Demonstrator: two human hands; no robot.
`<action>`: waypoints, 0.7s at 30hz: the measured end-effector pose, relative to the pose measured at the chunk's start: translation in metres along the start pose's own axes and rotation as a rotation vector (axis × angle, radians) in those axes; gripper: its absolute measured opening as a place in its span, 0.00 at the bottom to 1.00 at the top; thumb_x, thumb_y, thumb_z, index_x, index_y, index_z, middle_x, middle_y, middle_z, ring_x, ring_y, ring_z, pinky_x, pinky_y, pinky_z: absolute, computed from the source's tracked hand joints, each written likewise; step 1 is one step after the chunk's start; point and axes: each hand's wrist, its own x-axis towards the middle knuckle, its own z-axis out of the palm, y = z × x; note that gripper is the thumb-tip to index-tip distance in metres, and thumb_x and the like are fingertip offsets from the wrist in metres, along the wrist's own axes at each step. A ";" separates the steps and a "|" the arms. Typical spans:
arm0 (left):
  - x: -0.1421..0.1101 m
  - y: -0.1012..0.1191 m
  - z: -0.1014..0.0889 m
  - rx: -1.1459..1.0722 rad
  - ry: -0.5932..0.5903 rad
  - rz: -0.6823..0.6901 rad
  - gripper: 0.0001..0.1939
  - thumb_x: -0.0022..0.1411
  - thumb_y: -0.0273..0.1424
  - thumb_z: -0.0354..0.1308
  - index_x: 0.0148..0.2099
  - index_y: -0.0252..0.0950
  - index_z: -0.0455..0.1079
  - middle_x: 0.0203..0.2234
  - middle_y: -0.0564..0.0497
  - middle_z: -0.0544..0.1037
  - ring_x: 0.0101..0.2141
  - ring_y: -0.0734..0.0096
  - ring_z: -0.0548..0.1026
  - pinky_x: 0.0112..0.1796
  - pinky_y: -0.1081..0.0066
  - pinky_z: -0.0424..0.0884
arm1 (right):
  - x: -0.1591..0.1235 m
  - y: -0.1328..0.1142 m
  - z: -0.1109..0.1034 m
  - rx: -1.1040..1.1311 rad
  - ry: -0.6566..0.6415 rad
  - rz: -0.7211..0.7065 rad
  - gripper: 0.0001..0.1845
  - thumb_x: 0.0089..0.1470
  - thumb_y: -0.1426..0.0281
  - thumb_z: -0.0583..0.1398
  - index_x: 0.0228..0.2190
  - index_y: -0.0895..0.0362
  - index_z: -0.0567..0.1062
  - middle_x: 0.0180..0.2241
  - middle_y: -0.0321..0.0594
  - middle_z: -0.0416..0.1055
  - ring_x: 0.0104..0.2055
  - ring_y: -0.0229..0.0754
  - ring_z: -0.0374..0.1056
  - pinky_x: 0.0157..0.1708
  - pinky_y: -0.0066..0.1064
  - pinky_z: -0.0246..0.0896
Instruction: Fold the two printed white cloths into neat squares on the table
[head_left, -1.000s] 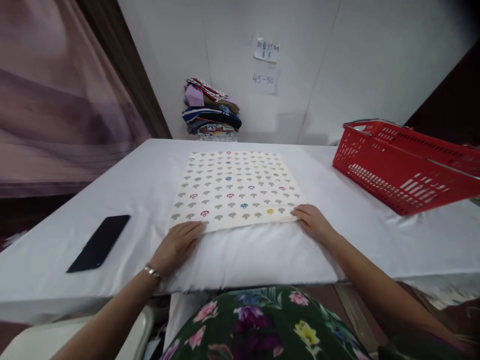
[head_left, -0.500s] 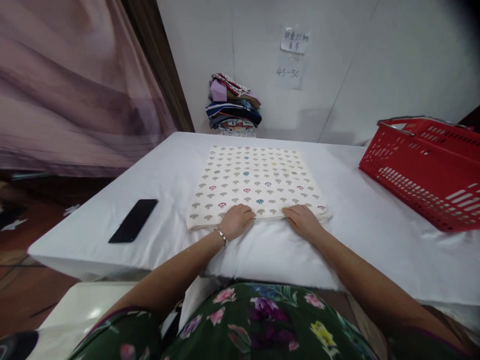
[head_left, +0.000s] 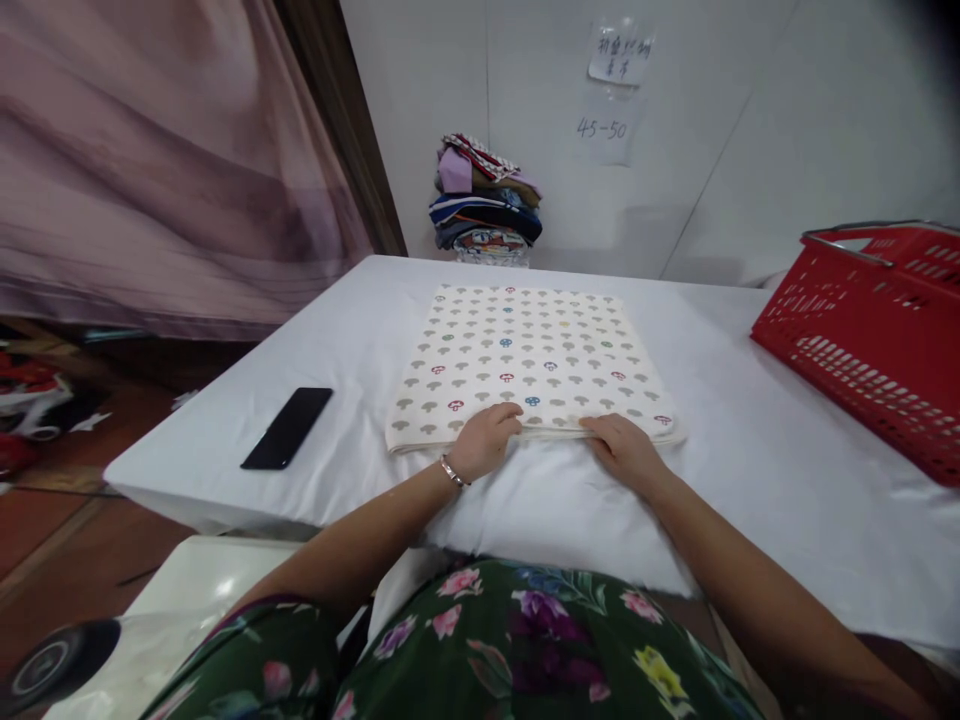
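In the head view, the mushroom-print cloth lies flat on the white-covered tabletop, squarely in front of the person, and both hands are at its near edge. The left hand rests its fingers, close together and slightly bent, on that edge just left of the middle of the cloth; the right hand has its fingertips on the same edge, right of the middle. The thumbs are largely hidden, so I cannot tell whether either hand pinches the fabric or merely presses on it. A second layer peeps out along the near edge of the cloth, most clearly at its near right corner, so good handling here probably means catching every layer at once and bringing those rims level. With the two hands set fairly close, the outer corners look unsupported and could sag or skew if the edge were lifted; a wider hold would likely suit it better, while light outward strokes should settle any ripples. The black phone left of the cloth and the red basket to its right stand well apart from it, leaving elbow room.
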 end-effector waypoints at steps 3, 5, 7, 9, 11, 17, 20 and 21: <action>-0.002 0.002 -0.002 0.057 -0.048 0.019 0.13 0.57 0.20 0.47 0.40 0.36 0.70 0.47 0.47 0.71 0.46 0.64 0.68 0.44 0.63 0.66 | -0.001 -0.001 0.001 -0.004 0.015 -0.010 0.17 0.58 0.69 0.49 0.47 0.55 0.69 0.42 0.44 0.72 0.44 0.45 0.66 0.44 0.39 0.62; -0.003 0.004 -0.004 0.083 -0.077 0.026 0.12 0.59 0.25 0.50 0.44 0.36 0.70 0.49 0.46 0.70 0.47 0.61 0.67 0.45 0.61 0.64 | -0.002 0.000 0.003 -0.010 0.033 -0.015 0.17 0.58 0.70 0.49 0.48 0.55 0.69 0.44 0.44 0.71 0.46 0.45 0.66 0.46 0.40 0.62; -0.002 0.007 -0.006 0.102 -0.101 0.030 0.12 0.60 0.31 0.51 0.45 0.36 0.69 0.50 0.45 0.69 0.49 0.60 0.65 0.47 0.60 0.63 | -0.003 0.000 0.004 -0.016 0.066 -0.035 0.17 0.58 0.70 0.49 0.47 0.55 0.69 0.46 0.44 0.70 0.47 0.45 0.65 0.46 0.40 0.62; 0.001 0.009 -0.007 0.126 -0.121 0.024 0.11 0.60 0.34 0.52 0.43 0.36 0.70 0.51 0.46 0.68 0.51 0.59 0.64 0.48 0.60 0.62 | -0.003 0.000 0.004 -0.014 0.106 -0.066 0.16 0.58 0.70 0.50 0.46 0.56 0.69 0.45 0.44 0.71 0.46 0.45 0.66 0.45 0.39 0.63; 0.005 0.013 -0.007 0.163 -0.137 0.024 0.10 0.61 0.33 0.52 0.41 0.37 0.71 0.52 0.46 0.68 0.53 0.59 0.62 0.49 0.60 0.62 | -0.002 -0.001 0.004 -0.002 0.138 -0.087 0.15 0.58 0.71 0.50 0.45 0.56 0.69 0.42 0.44 0.72 0.44 0.44 0.67 0.43 0.39 0.64; 0.014 0.023 -0.003 0.254 -0.120 0.065 0.11 0.61 0.26 0.48 0.41 0.35 0.71 0.53 0.47 0.67 0.55 0.60 0.61 0.50 0.60 0.60 | -0.001 -0.001 0.002 0.061 0.150 -0.037 0.15 0.58 0.71 0.50 0.46 0.55 0.67 0.42 0.44 0.72 0.44 0.44 0.67 0.43 0.38 0.65; 0.015 0.023 0.001 0.299 -0.118 0.014 0.11 0.59 0.23 0.49 0.40 0.35 0.72 0.55 0.46 0.66 0.56 0.58 0.60 0.50 0.57 0.60 | -0.001 0.000 0.002 0.078 0.154 -0.033 0.15 0.58 0.71 0.50 0.46 0.55 0.67 0.42 0.43 0.72 0.44 0.43 0.68 0.43 0.37 0.65; 0.014 0.023 0.002 0.317 -0.118 -0.003 0.11 0.59 0.22 0.49 0.38 0.34 0.72 0.55 0.45 0.65 0.56 0.57 0.59 0.51 0.57 0.59 | -0.001 0.000 0.002 0.081 0.158 -0.036 0.15 0.58 0.71 0.50 0.46 0.55 0.67 0.42 0.43 0.72 0.44 0.43 0.68 0.43 0.37 0.65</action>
